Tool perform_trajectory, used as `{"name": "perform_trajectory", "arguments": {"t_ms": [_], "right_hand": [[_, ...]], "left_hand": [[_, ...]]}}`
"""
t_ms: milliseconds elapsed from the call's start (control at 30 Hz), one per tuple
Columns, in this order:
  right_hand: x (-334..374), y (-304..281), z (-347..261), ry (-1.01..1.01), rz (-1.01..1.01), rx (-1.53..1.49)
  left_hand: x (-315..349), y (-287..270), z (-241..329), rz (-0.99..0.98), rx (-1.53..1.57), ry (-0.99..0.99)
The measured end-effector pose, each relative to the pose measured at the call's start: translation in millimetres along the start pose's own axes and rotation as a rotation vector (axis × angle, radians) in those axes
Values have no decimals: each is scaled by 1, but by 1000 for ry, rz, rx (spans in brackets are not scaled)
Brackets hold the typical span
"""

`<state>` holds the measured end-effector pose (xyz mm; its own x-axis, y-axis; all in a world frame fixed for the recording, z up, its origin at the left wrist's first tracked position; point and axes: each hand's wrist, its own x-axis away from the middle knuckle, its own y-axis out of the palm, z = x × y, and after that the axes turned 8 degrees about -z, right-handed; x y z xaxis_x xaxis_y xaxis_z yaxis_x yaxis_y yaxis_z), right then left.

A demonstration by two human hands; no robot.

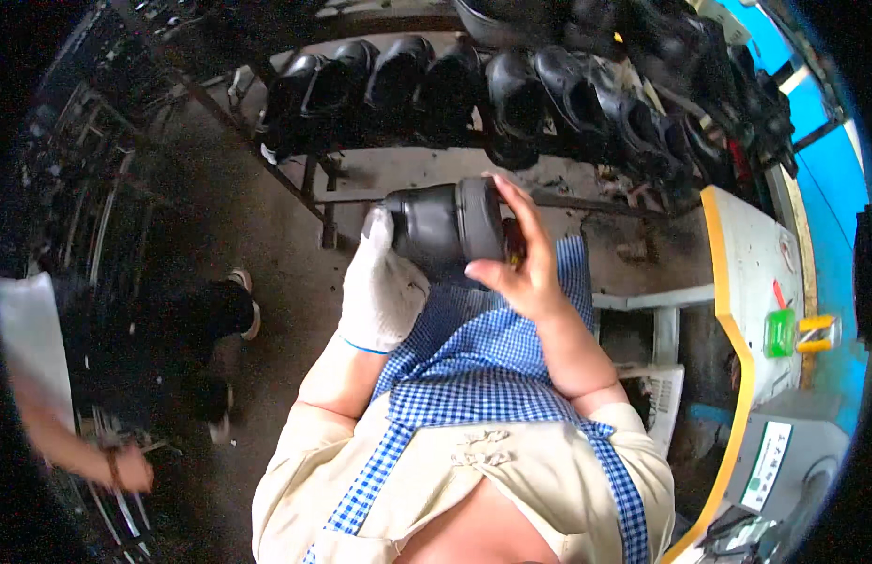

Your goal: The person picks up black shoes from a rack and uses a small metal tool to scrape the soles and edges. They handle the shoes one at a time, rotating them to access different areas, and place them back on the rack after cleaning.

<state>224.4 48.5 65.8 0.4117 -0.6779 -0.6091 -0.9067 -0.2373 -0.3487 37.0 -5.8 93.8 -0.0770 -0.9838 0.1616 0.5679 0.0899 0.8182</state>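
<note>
- Grey concrete floor (210, 202), showing beneath the shoe rack and on its left side
- Dark metal shoe rack (342, 196), the landmark here, crossing the view ahead of the wearer; a row of black shoes (398, 80) stands along it, and more are crowded at its upper right
- Blue-and-white checked apron (473, 399) over a cream shirt, worn by the person whose hands are at work, facing the shoe rack from its near side
- Pale worktable (755, 249) with a yellow edge, to the near right of the shoe rack, closing off that side
- Another person (187, 310) in dark trousers, to the near left of the shoe rack, well apart from the working hands; their bare forearm is blurred
- Grey machine (788, 451) at the worktable's near end, farther from the shoe rack than the rest of the table
- Glossy black shoe (431, 226), held between the two hands on the near side of the shoe rack, lying sideways and blocking part of its lower bar from sight
- Left hand (384, 296), in a white knitted glove, gripping the shoe's left end, thumb pressed against it, other fingers partly hidden
- Right hand (525, 258), bare, pinching the shoe's right end, fingers above and thumb below
</note>
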Motion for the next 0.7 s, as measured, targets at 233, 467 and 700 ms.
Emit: {"name": "perform_trajectory", "arguments": {"t_ms": [233, 467, 700], "right_hand": [[1, -35, -18, 63, -53, -72], [-9, -53, -36, -53, -211, 313], [-14, -35, -16, -164, -83, 311]], "left_hand": [[1, 5, -19, -383, -393, 47], [10, -2, -27, -427, -680, 174], [6, -4, -32, -352, -634, 183]]}}
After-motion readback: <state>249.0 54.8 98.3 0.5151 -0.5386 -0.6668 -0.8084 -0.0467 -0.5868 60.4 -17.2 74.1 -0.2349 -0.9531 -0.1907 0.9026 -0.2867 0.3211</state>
